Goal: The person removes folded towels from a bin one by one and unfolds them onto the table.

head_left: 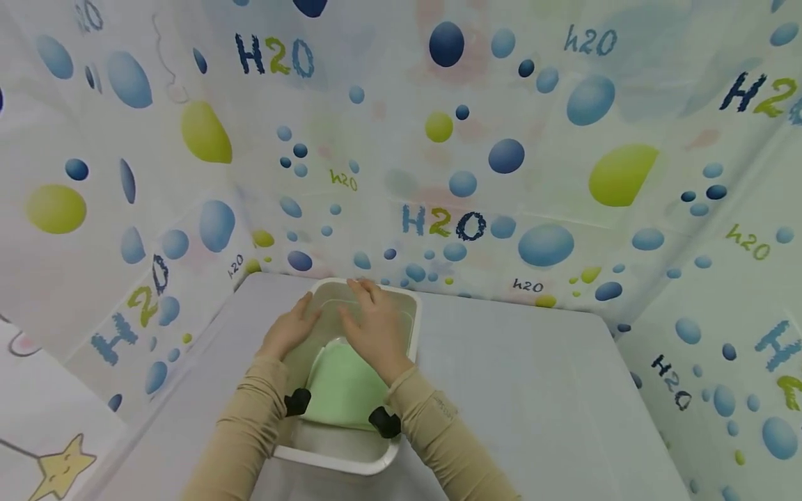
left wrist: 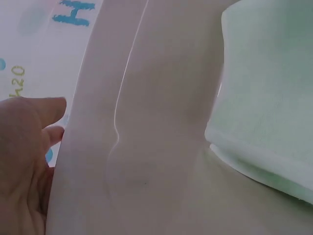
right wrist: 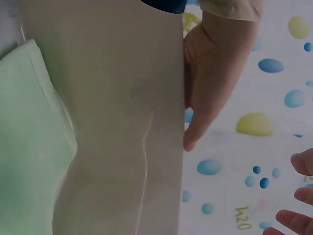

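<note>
A white plastic tub (head_left: pixel 338 459) stands on a grey table (head_left: pixel 532 390), with a folded pale green cloth (head_left: pixel 341 386) lying inside it. My left hand (head_left: pixel 291 327) lies flat against the outside of the tub's left wall, fingers straight. The left wrist view shows that hand (left wrist: pixel 24 147) beside the wall (left wrist: pixel 146 122) and the cloth (left wrist: pixel 269 98). My right hand (head_left: pixel 376 327) stretches over the tub above the cloth, fingers extended toward the far rim and holding nothing. In the right wrist view its fingertips (right wrist: pixel 298 196) show past the tub wall (right wrist: pixel 122 122), near the cloth (right wrist: pixel 29 137).
Sheets printed with blue and green bubbles and "H2O" (head_left: pixel 445 223) hang close around the table on the left, back and right. Bare grey tabletop lies to the right of the tub. Both forearms wear beige sleeves (head_left: pixel 438 431).
</note>
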`<state>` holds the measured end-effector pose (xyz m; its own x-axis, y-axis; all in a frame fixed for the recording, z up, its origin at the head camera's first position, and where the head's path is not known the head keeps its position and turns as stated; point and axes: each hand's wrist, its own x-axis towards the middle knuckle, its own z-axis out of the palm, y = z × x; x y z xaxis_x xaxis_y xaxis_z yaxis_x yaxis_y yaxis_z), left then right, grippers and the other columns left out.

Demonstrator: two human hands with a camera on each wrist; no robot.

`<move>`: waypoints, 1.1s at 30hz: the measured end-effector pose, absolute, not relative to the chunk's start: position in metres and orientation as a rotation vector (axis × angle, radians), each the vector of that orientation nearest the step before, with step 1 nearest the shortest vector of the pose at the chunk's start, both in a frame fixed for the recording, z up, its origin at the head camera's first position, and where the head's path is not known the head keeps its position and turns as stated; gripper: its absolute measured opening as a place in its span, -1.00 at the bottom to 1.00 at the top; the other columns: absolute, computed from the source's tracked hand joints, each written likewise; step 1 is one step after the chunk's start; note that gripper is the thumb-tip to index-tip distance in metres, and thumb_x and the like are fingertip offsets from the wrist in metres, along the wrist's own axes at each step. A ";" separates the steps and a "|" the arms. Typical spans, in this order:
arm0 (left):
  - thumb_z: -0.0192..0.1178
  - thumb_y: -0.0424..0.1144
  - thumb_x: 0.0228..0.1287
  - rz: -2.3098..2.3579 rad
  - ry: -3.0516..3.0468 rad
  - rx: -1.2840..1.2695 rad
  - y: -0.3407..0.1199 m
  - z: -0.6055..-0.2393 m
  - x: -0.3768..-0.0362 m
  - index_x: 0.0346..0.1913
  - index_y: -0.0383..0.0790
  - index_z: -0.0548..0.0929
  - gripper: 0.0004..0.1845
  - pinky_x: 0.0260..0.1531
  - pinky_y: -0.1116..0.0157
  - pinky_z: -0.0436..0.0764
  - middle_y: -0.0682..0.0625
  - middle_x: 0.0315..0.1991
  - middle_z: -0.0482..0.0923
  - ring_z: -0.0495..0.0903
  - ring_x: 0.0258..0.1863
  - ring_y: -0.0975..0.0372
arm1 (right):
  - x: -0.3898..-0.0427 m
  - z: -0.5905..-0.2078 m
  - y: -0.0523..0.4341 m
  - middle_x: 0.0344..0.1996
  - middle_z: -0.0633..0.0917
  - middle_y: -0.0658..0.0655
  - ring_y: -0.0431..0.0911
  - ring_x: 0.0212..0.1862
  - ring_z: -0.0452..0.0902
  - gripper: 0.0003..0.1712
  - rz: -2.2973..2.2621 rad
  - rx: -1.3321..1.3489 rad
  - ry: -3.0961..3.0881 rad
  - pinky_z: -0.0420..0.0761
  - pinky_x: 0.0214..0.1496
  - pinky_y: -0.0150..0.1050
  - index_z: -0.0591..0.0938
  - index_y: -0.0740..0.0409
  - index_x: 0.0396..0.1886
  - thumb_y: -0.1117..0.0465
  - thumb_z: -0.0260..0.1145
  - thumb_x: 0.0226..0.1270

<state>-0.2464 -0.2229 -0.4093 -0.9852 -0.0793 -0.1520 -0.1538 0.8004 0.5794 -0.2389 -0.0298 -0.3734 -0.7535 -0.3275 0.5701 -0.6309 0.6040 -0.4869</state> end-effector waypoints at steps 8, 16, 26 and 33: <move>-0.34 0.14 0.45 1.112 2.737 -0.146 -0.229 -0.415 -0.246 0.49 -0.03 -0.20 -0.32 0.30 -0.21 0.12 -0.26 0.47 -0.13 0.02 0.37 -0.29 | -0.238 -0.396 -0.046 0.11 0.56 0.21 0.09 0.10 0.51 -0.48 0.921 0.699 -2.427 0.54 0.10 -0.03 0.48 0.15 0.20 0.06 0.23 0.27; -0.47 0.19 0.44 1.074 2.782 -0.216 -0.233 -0.416 -0.247 0.49 0.02 -0.15 -0.35 0.31 -0.20 0.10 -0.21 0.47 -0.08 0.05 0.37 -0.27 | -0.246 -0.406 -0.057 0.11 0.55 0.20 0.07 0.13 0.49 -0.47 0.972 0.626 -2.519 0.51 0.14 -0.05 0.47 0.16 0.20 0.05 0.23 0.27; -0.64 0.27 0.39 1.135 2.777 -0.279 -0.244 -0.424 -0.241 0.48 -0.01 -0.07 -0.29 0.37 -0.13 0.01 -0.14 0.47 -0.06 -0.01 0.41 -0.20 | -0.249 -0.401 -0.074 0.20 0.46 0.23 0.12 0.20 0.41 -0.41 0.993 0.616 -2.601 0.43 0.19 0.06 0.40 0.13 0.26 0.00 0.18 0.28; -0.66 0.40 0.28 1.197 2.726 -0.377 -0.246 -0.416 -0.240 0.47 0.00 -0.02 -0.18 0.37 -0.14 0.03 -0.23 0.45 -0.01 0.02 0.40 -0.22 | -0.253 -0.384 -0.077 0.23 0.41 0.27 0.16 0.21 0.40 -0.40 0.998 0.623 -2.568 0.43 0.22 0.04 0.40 0.15 0.25 0.04 0.24 0.24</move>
<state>-0.2402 -0.2461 -0.4157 -0.9588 -0.1712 -0.2268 -0.2828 0.6521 0.7034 -0.2530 -0.0771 -0.3843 -0.8553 -0.2808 0.4354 -0.5011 0.6619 -0.5575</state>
